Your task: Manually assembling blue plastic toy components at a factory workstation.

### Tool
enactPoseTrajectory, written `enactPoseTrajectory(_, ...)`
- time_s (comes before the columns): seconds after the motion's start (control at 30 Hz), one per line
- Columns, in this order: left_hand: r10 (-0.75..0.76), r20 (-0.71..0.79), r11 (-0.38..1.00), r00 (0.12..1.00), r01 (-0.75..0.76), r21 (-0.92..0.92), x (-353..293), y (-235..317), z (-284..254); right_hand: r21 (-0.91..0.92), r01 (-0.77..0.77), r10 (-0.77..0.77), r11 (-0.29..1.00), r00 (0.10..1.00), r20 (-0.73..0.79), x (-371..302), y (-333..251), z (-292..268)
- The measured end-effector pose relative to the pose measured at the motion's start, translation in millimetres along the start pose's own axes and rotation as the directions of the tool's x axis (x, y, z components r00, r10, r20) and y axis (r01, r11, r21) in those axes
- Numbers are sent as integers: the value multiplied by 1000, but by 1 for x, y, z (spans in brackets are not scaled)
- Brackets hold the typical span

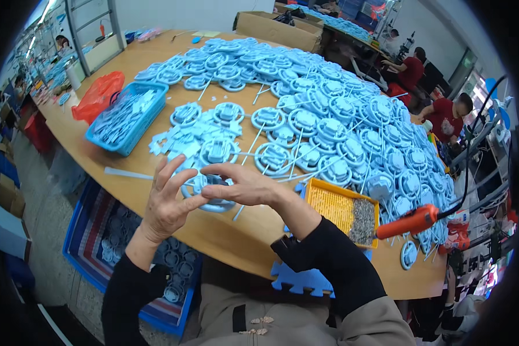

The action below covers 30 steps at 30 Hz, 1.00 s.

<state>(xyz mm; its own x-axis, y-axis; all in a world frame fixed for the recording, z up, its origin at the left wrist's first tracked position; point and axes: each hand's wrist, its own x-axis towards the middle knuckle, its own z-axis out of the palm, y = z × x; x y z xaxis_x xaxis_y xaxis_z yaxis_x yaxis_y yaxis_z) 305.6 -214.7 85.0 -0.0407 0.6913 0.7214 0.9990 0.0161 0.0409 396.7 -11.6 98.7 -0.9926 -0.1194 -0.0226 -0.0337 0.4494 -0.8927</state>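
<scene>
The two hands meet above a light blue ring (198, 183), near the front edge of the tabletop (254, 236), to the left of its middle. The left hand (170, 199) has its fingers spread wide, and its thumb points toward the ring. The right hand (242, 185) is curved over the ring, with a narrow space between thumb and forefinger. Both hands are very close to the ring and partly cover it, so I cannot tell how firmly each of them grips it.

Just behind the ring lie flat blue pieces (181, 138) and some more rings. From there a big pile of blue rings (328, 121), many with thin sticks, spreads along the far edge and down toward the right corner. One pale stick (128, 173) lies just to the left of the left hand.

Near the left edge stands a blue basket (141, 128), filled with flat pieces, and beside it is a red plastic bag (100, 95). At the front edge, to the right of the hands, there is a yellow tray (345, 190) with small grey metal parts (363, 219) in its right part. An orange tool (407, 222) with a black cord is beside the tray. A blue foam mat (301, 279) reaches over the front edge.
</scene>
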Motion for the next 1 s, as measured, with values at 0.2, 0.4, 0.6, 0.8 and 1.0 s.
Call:
enactPoseTrajectory(0.2, -472, -277, 881, 837, 460, -111, -52, 84, 11, 631, -138, 232, 763, 970, -68, -52, 15, 80)
enactPoseTrajectory(0.4, -838, 257, -180, 481, 200, -963, -79, 111, 7, -189, 155, -226, 970, 865, -449, -34, 4, 124)
enactPoseTrajectory(0.6, -893, 225, -142, 389, 232, -962, -103, 74, -7, -535, 86, -275, 841, 918, -286, 49, 26, 73)
enactPoseTrajectory(0.8, -886, 301, -224, 353, 243, -944, -113, 64, 10, -616, -223, -125, 756, 874, -470, 151, 96, 71)
enactPoseTrajectory(1.0, -864, 343, -253, 368, 273, -928, -117, 31, 14, -530, -150, -280, 835, 714, -642, 156, 87, 72)
